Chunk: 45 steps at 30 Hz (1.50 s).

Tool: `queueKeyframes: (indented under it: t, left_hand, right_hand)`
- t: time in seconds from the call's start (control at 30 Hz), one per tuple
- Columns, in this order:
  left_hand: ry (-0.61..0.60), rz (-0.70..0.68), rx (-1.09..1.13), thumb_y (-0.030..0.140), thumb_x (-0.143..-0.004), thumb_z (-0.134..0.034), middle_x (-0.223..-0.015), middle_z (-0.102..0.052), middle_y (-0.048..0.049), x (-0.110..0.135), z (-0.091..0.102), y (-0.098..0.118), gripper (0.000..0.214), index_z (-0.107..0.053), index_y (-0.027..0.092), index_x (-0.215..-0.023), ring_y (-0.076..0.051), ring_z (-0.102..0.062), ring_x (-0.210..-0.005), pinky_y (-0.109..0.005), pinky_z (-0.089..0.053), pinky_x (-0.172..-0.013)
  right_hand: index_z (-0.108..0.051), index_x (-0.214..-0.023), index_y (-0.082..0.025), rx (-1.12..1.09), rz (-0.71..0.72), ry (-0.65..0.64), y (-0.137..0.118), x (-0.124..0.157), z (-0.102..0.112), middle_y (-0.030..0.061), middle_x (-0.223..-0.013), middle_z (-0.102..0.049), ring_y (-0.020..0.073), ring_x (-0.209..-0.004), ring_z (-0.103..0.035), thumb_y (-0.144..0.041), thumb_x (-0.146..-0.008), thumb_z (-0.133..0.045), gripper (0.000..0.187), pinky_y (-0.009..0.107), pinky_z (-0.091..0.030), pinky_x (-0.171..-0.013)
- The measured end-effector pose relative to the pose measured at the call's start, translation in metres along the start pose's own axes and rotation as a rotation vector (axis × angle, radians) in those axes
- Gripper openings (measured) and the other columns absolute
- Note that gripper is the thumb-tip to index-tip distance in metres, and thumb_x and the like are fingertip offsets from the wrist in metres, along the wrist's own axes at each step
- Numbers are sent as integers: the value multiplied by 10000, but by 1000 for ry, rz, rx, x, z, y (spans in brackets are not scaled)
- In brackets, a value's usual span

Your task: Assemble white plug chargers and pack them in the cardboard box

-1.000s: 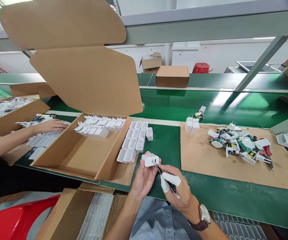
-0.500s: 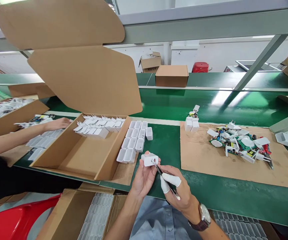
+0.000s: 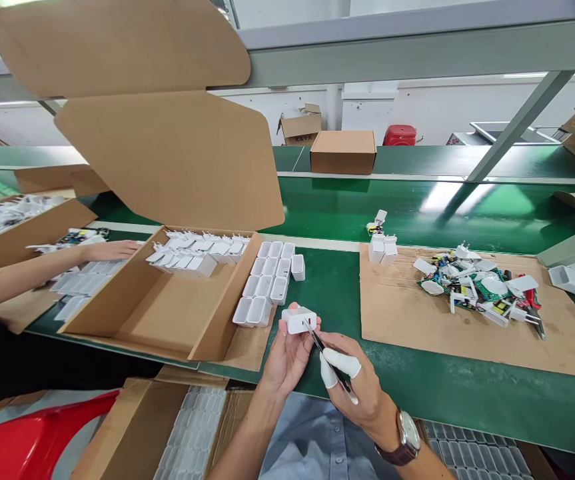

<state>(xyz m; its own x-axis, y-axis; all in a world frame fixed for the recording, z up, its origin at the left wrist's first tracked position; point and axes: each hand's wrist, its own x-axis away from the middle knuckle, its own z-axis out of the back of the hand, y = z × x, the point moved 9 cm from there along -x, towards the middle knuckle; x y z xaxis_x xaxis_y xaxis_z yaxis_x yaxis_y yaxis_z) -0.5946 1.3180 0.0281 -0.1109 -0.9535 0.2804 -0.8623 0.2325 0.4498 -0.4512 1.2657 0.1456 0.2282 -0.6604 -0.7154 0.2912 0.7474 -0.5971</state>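
A small white charger housing [image 3: 299, 321] with dark slots in its end is gripped by the fingers of my left hand [image 3: 288, 360]. My right hand [image 3: 354, 380], with white finger cots on two fingers, is closed round a pair of tweezers [image 3: 323, 347]. The tweezer tips meet the slotted end of the housing; whether they go inside I cannot tell. Left of my hands stand rows of open white housings [image 3: 264, 283] beside a big cardboard box [image 3: 162, 327] partly filled with white charger units [image 3: 200, 252].
On a cardboard sheet [image 3: 417, 333] at the right lie a heap of circuit boards with white parts [image 3: 482, 283] and red-handled pliers [image 3: 534, 313]. A co-worker's hand [image 3: 112, 251] is beyond the box at left. A red chair [image 3: 42, 433] stands lower left. A green belt [image 3: 337, 207] runs behind.
The small board with a white part by the two standing housings has shifted left on the belt. The co-worker's hand has moved slightly. My hands hold nearly the same pose.
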Motion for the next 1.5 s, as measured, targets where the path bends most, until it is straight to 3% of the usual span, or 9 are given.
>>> queueKeyframes:
  t: [0.17, 0.4, 0.7, 0.87, 0.97, 1.07, 1.2, 1.5]
  left_hand:
    - [-3, -11, 3, 476, -917, -819, -1237, -763, -43, 0, -1, 2, 474, -687, 288, -1332, -226, -745, -1147, -333, -606, -1024]
    - [-17, -15, 44, 451, -846, -895, -1192, -789, -41, 1, -9, 3, 474, -735, 262, -1249, -212, -772, -1104, -293, -632, -983]
    - [-26, -14, 47, 445, -874, -872, -1199, -784, -67, 1, -9, 1, 490, -714, 257, -1298, -224, -776, -1093, -329, -635, -990]
    - [-11, -107, 87, 408, -873, -879, -1182, -802, -49, 4, -7, 14, 413, -749, 266, -1239, -225, -786, -1093, -323, -648, -983]
    - [-68, -75, 57, 460, -890, -851, -1204, -803, -61, 8, -14, 16, 457, -727, 306, -1302, -249, -798, -1085, -321, -670, -915]
    - [-115, -26, -13, 540, -870, -842, -1194, -805, -77, 12, -29, 12, 499, -723, 326, -1305, -339, -760, -1198, -389, -668, -933]
    - [-76, -106, -36, 566, -849, -849, -1252, -779, -58, 11, -37, 18, 475, -738, 321, -1241, -424, -659, -1343, -522, -610, -1048]
    - [37, -99, -18, 537, -813, -895, -1137, -785, -67, 8, -27, 11, 632, -678, 299, -1356, -275, -794, -1049, -331, -672, -821]
  right_hand:
    - [-516, -1488, -217, -8, 0, 6, -2, 1, 4, 191, -1410, -688, 292, -1277, -705, 20, -921, -583, 618, 497, -648, -1041]
    - [-577, -1384, -197, -70, -20, 107, -5, -9, 11, 177, -1320, -706, 256, -1225, -716, 69, -904, -592, 549, 424, -677, -972]
    - [-597, -1326, -155, -82, 7, 110, -8, -9, 8, 196, -1297, -700, 250, -1218, -710, 88, -892, -595, 497, 399, -667, -970]
    - [-608, -1288, -173, -35, -47, 163, -2, -9, 22, 162, -1239, -717, 231, -1165, -730, 83, -896, -605, 468, 396, -657, -974]
    - [-623, -1247, -186, -7, -78, 218, 3, -7, 34, 141, -1200, -724, 216, -1115, -746, 78, -898, -609, 438, 378, -663, -947]
    - [-623, -1245, -199, -25, -138, 237, 12, -2, 40, 137, -1198, -721, 225, -1109, -753, 67, -910, -610, 428, 390, -675, -923]
    - [-619, -1253, -210, -97, -216, 276, 21, 10, 47, 147, -1226, -705, 252, -1135, -752, 52, -936, -598, 412, 434, -686, -910]
    - [-604, -1293, -211, -151, -137, 200, -6, -1, 41, 151, -1251, -706, 254, -1133, -753, 74, -904, -609, 482, 434, -684, -917]
